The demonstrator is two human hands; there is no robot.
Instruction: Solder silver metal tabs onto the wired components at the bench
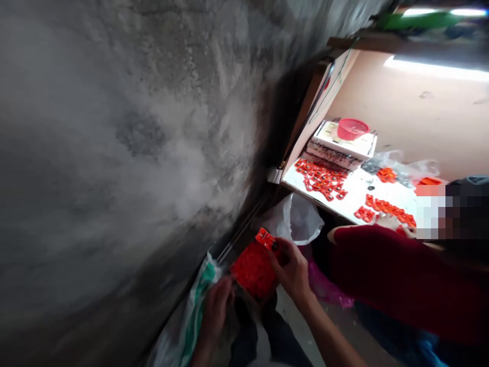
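My right hand pinches a small red plastic part with a dark round spot at its near end. Under that part is a box of red pieces, filled with a dense red mass too blurred to separate. My left hand is at the box's left side, dark and slightly blurred. Its fingers look curled in, and whatever they hold, if anything, is hidden.
A co-worker in a dark red top sits at right, a hand among red parts on the lit white table. A pink basket tops a white box. Plastic bag, green-striped sack and concrete wall are close.
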